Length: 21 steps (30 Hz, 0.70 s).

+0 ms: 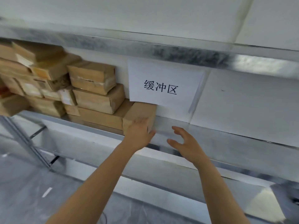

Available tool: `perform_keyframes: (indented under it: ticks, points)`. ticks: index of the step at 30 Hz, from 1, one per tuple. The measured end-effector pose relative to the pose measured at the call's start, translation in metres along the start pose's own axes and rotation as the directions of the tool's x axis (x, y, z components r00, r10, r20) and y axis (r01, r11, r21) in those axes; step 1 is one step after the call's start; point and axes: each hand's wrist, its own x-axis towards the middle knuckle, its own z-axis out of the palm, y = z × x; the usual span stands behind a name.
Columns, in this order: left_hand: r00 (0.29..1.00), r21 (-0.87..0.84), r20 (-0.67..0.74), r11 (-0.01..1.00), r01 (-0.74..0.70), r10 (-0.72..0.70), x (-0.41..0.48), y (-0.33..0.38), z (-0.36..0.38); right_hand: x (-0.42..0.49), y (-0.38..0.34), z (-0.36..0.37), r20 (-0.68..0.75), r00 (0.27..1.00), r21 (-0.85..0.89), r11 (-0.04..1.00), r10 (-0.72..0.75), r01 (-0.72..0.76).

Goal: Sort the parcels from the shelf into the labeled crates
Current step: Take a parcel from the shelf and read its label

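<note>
The person stands close to a metal shelf (77,124), both bare arms stretched up and forward. Brown cardboard parcels (90,81) are stacked several layers high on the left part of the shelf, some square to the edge, some turned at an angle. The picture is blurred there and I cannot read their labels.

At the right end of the bottom row sits one box (140,111), its back against the white wall (242,102) and its left side touching the next parcel. The left hand (138,132) lies on the front face of this box. The fingers point up and rest fairly straight against the cardboard, and the thumb sticks out to the right at the box's front corner. I see no curl around the box, only a flat touch.

The right hand (184,143) hangs in the air just right of the box, not touching it. Its fingers are spread and loosely bent, the palm turned toward the box, and it holds nothing. It is over the bare part of the shelf.

Above the box a white paper sign (163,84) is fixed to the wall, printed 缓冲区. Its lower left corner comes down to the top of the box. A grey metal beam (161,49) runs overhead. Lower left, a slanted post (27,139) goes down to a grey floor (24,191).
</note>
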Motion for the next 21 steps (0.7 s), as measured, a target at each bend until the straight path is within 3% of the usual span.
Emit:
perform_keyframes:
  ticks: [4,11,21]
  points:
    - [0.999,-0.007,-0.035,1.0,0.013,-0.013,0.032,-0.043,-0.014,0.044,-0.015,0.037,-0.007,1.0,-0.014,1.0,0.026,-0.026]
    - [0.995,-0.036,0.088,0.999,0.04,-0.037,0.084,-0.09,-0.013,0.097,-0.024,0.082,-0.022,0.99,0.02,0.991,0.136,-0.135]
    - [0.979,-0.094,0.206,0.995,0.027,-0.007,0.096,-0.109,0.002,0.108,-0.026,0.109,-0.092,0.963,0.216,0.949,0.253,-0.228]
